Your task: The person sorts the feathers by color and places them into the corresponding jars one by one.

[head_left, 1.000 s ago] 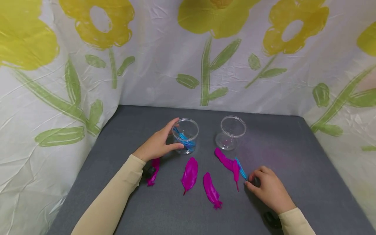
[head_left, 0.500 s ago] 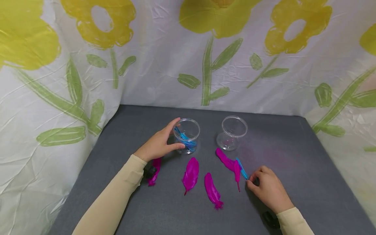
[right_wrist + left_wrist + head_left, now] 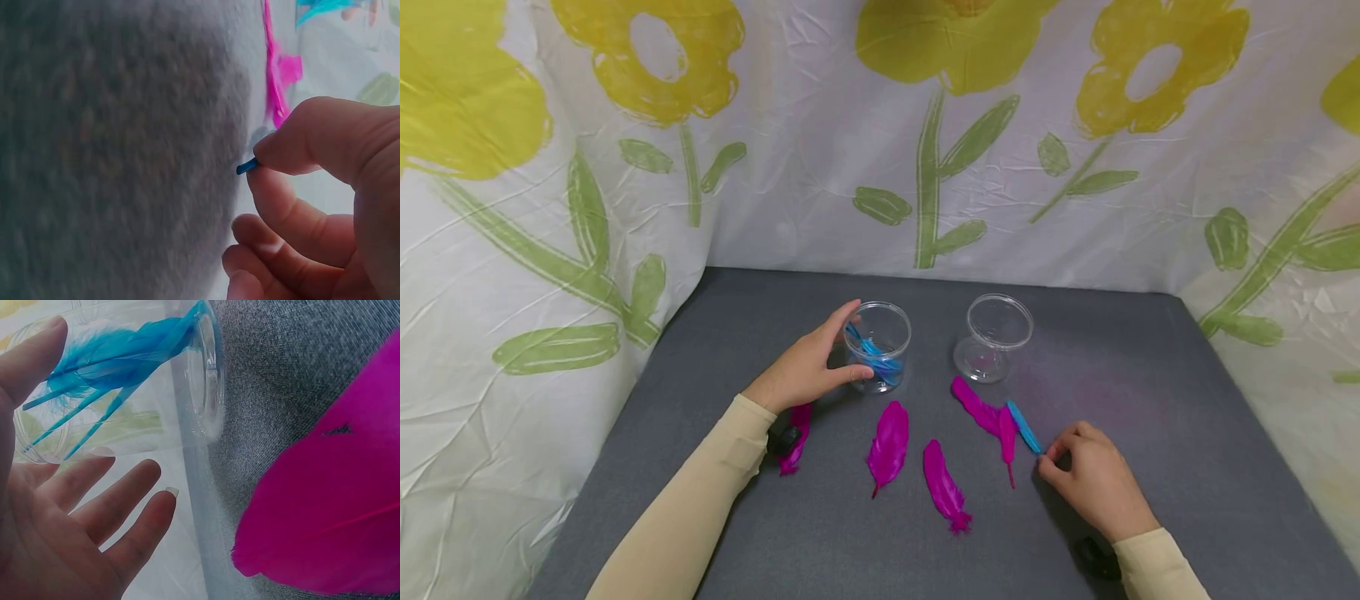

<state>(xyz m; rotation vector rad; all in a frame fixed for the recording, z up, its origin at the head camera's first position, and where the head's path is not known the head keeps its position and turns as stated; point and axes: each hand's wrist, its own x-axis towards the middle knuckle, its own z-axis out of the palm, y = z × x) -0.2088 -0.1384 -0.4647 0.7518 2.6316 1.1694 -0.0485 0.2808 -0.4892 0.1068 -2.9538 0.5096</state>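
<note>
My left hand (image 3: 808,364) holds a clear jar (image 3: 891,337) on the left, thumb on its near side and a finger at its far rim. Inside it lie several blue feathers (image 3: 119,359), their quills spread toward the jar's mouth in the left wrist view. My right hand (image 3: 1093,477) pinches a blue feather (image 3: 1023,427) by its quill between thumb and index finger. The quill tip (image 3: 247,166) pokes out past the fingertips in the right wrist view. That feather lies just right of a small magenta feather (image 3: 1007,435).
A second clear jar (image 3: 994,342) stands at the back right of the grey table (image 3: 1150,358). Loose magenta feathers lie in front: a broad one (image 3: 888,446), a curved one (image 3: 945,483), a long one (image 3: 976,408), and one (image 3: 797,433) partly behind my left wrist.
My right hand has shifted slightly right, drawing the blue feather away from the small magenta one beside it. My left hand and the jar have stayed put.
</note>
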